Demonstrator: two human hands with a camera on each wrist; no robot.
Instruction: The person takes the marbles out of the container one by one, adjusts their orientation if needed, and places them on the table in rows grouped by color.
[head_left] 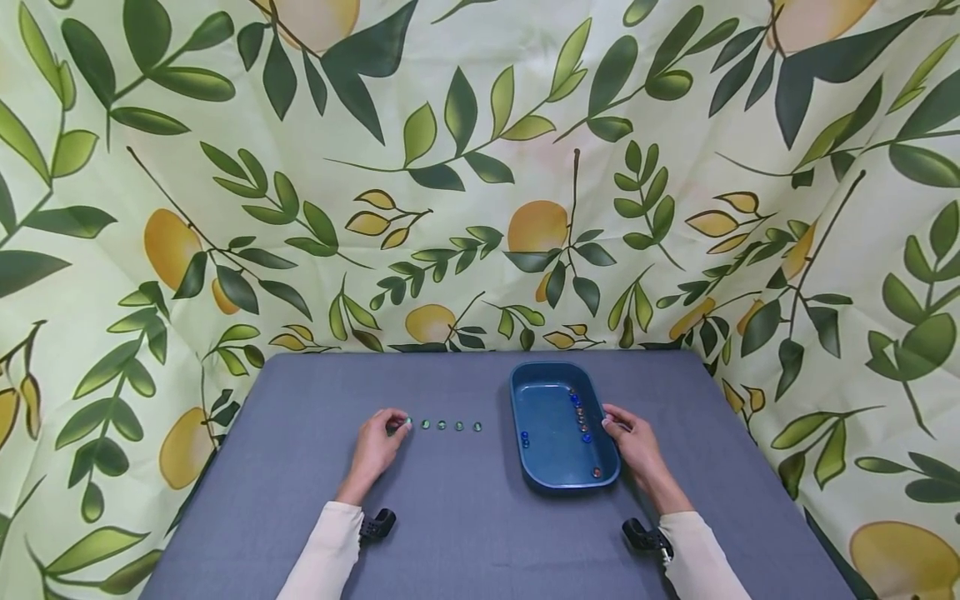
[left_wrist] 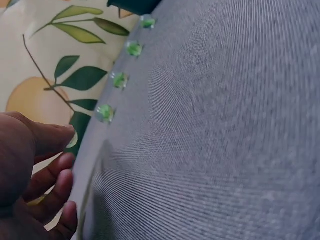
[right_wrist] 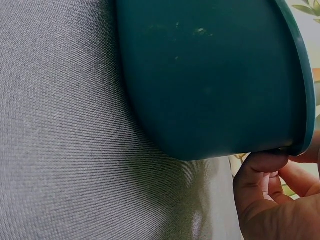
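Note:
In the head view my left hand (head_left: 379,443) pinches a green marble (head_left: 408,422) between thumb and fingertips, at the left end of a row. Several clear marbles with green swirls, the nearest a green marble (head_left: 426,424), lie spaced out in a line to its right on the cloth. The left wrist view shows the same row, with one marble (left_wrist: 105,113) just beyond my fingertips. My right hand (head_left: 636,440) holds the right rim of a blue plastic tub (head_left: 555,485); the right wrist view shows my fingers (right_wrist: 265,162) at that rim.
Inside the tub, blue marbles (head_left: 525,439) lie along the left side, and several blue and amber ones run down the right. One reddish marble (head_left: 597,472) sits at the near right corner. Grey cloth (head_left: 465,533) covers the table; a leaf-patterned curtain (head_left: 465,250) hangs behind.

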